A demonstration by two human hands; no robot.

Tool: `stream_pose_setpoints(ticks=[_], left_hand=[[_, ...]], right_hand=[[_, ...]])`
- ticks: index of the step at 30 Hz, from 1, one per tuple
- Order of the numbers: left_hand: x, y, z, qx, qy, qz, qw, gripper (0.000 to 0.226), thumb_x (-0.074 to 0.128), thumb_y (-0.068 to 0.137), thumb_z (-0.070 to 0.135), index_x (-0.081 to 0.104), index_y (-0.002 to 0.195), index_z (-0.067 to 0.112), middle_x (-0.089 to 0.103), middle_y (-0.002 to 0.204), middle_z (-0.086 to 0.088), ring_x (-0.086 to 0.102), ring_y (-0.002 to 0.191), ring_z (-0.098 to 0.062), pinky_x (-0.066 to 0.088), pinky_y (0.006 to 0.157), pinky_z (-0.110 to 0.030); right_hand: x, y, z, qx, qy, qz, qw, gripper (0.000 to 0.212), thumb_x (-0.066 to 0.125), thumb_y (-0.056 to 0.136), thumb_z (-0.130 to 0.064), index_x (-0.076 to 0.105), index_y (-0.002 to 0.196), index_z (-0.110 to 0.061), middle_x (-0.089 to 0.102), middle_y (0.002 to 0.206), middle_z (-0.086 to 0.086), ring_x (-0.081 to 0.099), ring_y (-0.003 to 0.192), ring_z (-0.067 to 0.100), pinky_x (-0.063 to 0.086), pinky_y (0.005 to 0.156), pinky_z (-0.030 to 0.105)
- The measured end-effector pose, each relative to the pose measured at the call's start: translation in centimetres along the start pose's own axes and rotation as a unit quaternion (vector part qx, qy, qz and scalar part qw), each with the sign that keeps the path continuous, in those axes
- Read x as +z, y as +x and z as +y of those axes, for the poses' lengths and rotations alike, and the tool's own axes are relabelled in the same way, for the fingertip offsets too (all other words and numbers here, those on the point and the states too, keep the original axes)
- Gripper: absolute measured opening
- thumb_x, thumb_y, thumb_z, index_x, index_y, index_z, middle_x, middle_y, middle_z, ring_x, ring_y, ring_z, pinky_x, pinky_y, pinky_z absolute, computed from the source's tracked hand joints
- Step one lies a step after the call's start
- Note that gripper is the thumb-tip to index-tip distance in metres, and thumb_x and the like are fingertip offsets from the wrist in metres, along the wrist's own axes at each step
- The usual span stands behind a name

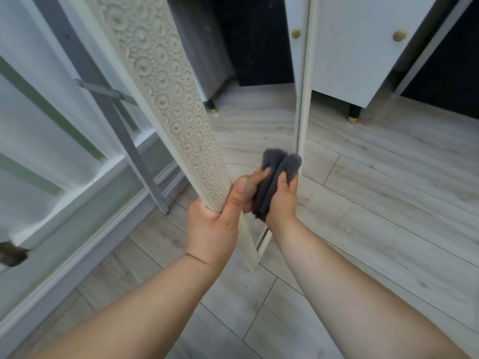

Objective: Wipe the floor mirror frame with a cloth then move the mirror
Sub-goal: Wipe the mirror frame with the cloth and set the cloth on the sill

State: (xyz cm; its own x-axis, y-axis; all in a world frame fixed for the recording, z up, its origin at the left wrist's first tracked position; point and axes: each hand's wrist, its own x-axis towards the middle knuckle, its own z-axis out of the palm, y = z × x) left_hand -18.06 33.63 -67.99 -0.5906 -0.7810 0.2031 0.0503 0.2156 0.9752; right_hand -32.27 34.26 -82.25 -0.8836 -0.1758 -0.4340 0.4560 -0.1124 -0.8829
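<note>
The floor mirror stands upright just in front of me, seen nearly edge-on. Its left frame side (166, 81) is cream with a raised pattern of circles; its thin right frame edge (304, 99) runs down the middle. My left hand (215, 224) is wrapped around the lower part of the patterned frame side. A folded dark grey cloth (274, 177) is pressed against the right frame edge by my right hand (283, 200). The glass (254, 120) mirrors the cloth, my fingers, the floor and a cabinet.
A white cabinet (363, 55) with brass knobs and black, gold-tipped legs stands at the back right on the pale wood-look floor (388, 203). To the left are a grey metal stand (134, 151) and a white-and-green panelled wall with a baseboard.
</note>
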Motion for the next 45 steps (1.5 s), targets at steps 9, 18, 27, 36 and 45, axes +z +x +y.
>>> stream_pose_setpoints(ticks=[9,18,27,36,45], left_hand=[[-0.8,0.6,-2.2,-0.007,0.009,-0.012,1.000,0.023,0.059,0.087,0.052,0.063,0.073,0.034,0.062,0.074,0.021,0.057,0.074,0.006,0.045,0.073,-0.015],[-1.1,0.0,-0.7,-0.041,0.002,-0.027,0.999,0.049,0.056,0.094,0.026,0.047,0.047,0.023,0.047,0.036,0.017,0.049,0.041,0.008,0.036,0.048,-0.003],[-1.4,0.6,-0.6,0.056,0.013,-0.109,0.992,0.035,0.043,0.103,0.015,0.073,0.107,0.034,0.071,0.097,0.017,0.061,0.109,0.008,0.044,0.096,-0.012],[-1.4,-0.1,-1.6,-0.042,-0.112,-0.095,0.988,0.018,0.045,0.099,0.033,0.063,0.098,0.034,0.073,0.092,0.030,0.065,0.098,0.013,0.047,0.082,-0.004],[-2.0,0.2,-2.3,-0.061,-0.070,-0.089,0.992,0.059,0.053,0.077,0.066,0.043,0.067,0.009,0.044,0.063,0.004,0.050,0.066,-0.009,0.050,0.067,-0.026]], right_hand=[[2.9,-4.8,-7.8,-0.275,-0.007,-0.113,0.955,0.050,0.049,0.094,-0.034,0.041,0.143,-0.034,0.034,0.155,-0.001,0.031,0.145,0.013,0.025,0.122,0.031],[-2.8,-3.3,5.1,-0.032,-0.058,-0.067,0.996,0.038,0.042,0.095,-0.040,0.039,0.132,-0.048,0.045,0.147,-0.001,0.042,0.137,0.018,0.030,0.119,0.046],[2.0,-4.1,-7.0,-0.015,0.073,-0.069,0.995,0.039,0.046,0.100,-0.023,0.047,0.135,-0.039,0.056,0.133,0.014,0.055,0.123,0.036,0.045,0.104,0.058],[-2.5,-11.8,-1.4,-0.324,-0.083,-0.277,0.901,0.056,0.046,0.097,-0.001,0.037,0.138,-0.038,0.019,0.159,-0.012,0.014,0.148,-0.006,0.016,0.118,0.014],[-4.6,-10.4,1.6,0.068,-0.071,-0.097,0.990,0.029,0.046,0.090,-0.001,0.059,0.107,-0.020,0.059,0.094,0.015,0.059,0.073,0.030,0.049,0.062,0.035]])
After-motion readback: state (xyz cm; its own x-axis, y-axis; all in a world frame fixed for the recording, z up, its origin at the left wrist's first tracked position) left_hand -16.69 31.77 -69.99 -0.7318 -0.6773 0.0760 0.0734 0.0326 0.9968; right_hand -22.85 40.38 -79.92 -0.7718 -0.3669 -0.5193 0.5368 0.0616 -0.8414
